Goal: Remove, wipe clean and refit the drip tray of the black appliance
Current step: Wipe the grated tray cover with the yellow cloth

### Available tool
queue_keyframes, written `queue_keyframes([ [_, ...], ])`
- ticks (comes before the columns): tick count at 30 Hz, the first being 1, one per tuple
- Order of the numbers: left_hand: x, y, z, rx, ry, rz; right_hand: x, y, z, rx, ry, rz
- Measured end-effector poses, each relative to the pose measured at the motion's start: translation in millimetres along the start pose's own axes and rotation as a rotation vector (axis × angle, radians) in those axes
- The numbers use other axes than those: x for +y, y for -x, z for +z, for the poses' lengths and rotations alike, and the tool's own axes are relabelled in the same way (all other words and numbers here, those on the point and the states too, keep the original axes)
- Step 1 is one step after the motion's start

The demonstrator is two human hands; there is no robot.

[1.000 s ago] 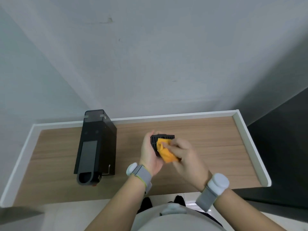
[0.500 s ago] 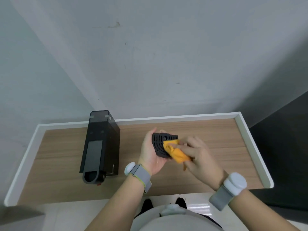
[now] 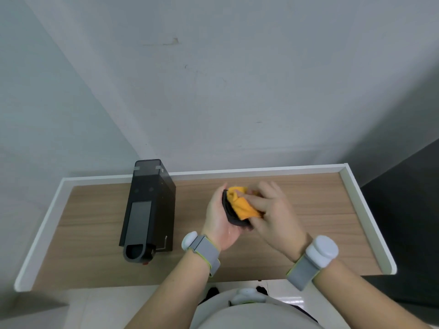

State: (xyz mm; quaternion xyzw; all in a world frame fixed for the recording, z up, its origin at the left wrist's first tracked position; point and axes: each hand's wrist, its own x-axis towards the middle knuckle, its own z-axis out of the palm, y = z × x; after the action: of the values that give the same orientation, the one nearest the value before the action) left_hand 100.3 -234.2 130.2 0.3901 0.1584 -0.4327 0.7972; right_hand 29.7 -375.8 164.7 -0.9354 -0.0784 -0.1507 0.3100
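Observation:
The black appliance (image 3: 147, 210) stands on the left half of the wooden table (image 3: 320, 210), its front end toward me. My left hand (image 3: 219, 217) cups the black drip tray (image 3: 229, 213) above the table's middle, tilted on edge. Pressed against the tray is an orange cloth (image 3: 242, 205), which covers most of its face. My right hand (image 3: 273, 210) grips that cloth, fingers curled over it. Only the tray's dark left and lower rim shows.
A raised white rim (image 3: 363, 210) runs along the table's left, back and right sides. Grey walls meet in a corner behind the appliance. A dark surface lies to the right of the table. Both wrists wear grey bands with white pods.
The orange cloth has slid up and left across the tray, now hiding the slotted face seen before. The camera view shifted slightly; the appliance has stayed put.

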Motion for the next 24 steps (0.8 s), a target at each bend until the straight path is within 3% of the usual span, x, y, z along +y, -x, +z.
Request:
queue_keyframes([
  [3,3.1,1.1,-5.7,0.038,0.013,0.042,-10.1,-0.7,9.1,-0.056,0.0,-0.121],
  [7,-0.6,1.9,-2.4,0.058,-0.011,0.058,-10.6,-12.7,9.2,0.035,-0.022,-0.013],
  [12,9.2,7.6,-13.9,-0.007,0.112,0.024,-12.7,12.4,12.1,-0.12,-0.013,-0.189],
  [17,-0.8,0.8,-5.9,0.007,0.039,0.063,1.0,-1.3,4.6,0.005,0.011,-0.039],
  [24,2.5,2.5,-5.7,0.018,0.016,0.145,-4.0,-14.1,3.0,0.011,0.057,-0.071],
])
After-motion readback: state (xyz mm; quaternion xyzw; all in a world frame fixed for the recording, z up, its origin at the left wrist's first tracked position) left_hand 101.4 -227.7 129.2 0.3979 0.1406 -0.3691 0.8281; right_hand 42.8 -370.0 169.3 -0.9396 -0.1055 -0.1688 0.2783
